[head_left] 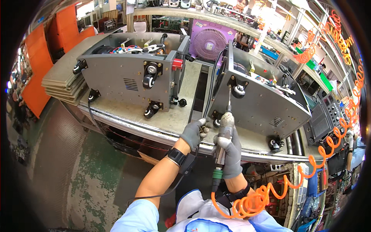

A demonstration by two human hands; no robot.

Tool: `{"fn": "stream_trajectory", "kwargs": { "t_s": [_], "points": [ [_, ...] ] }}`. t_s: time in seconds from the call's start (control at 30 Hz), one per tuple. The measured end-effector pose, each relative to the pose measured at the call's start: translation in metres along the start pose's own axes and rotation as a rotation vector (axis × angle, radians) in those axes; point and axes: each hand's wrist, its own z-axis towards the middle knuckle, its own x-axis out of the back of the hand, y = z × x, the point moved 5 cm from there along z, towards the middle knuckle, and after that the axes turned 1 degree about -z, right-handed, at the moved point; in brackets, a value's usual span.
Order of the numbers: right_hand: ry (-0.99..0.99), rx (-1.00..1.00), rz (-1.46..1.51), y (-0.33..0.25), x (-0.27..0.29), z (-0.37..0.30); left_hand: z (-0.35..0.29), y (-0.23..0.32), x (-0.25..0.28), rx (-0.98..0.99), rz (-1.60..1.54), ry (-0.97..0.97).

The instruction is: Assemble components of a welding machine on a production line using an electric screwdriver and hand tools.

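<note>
My right hand [231, 156], in a grey glove, is wrapped round a pneumatic screwdriver [227, 123]. Its long bit points away from me and meets the mounting plate of a black swivel caster [238, 91] on the right-hand grey metal cabinet [262, 104]. An orange coiled air hose [247, 203] runs from the green fitting at the tool's rear end. Just left of the tool, my gloved left hand [194, 133] is closed, thumb and fingertips together near a lower caster; whatever small thing they hold cannot be made out.
Another grey cabinet [119, 77] with casters and exposed wiring rests at left on the workbench [170, 123]. Flat boards [63, 83] are stacked beyond it. A purple fan [209, 40] stands behind, and a black cable [211, 85] runs between the cabinets. More orange hose hangs at right.
</note>
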Motion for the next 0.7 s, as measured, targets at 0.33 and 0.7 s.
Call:
{"fn": "stream_trajectory", "kwargs": {
  "t_s": [0.33, 0.7],
  "points": [
    [0.016, 0.084, -0.010, -0.002, 0.003, 0.002, -0.008, -0.026, -0.005, -0.012, 0.142, -0.080],
    [-0.020, -0.025, 0.132, 0.002, -0.001, 0.007, -0.039, -0.051, 0.019, 0.045, -0.043, -0.145]
  ]
}}
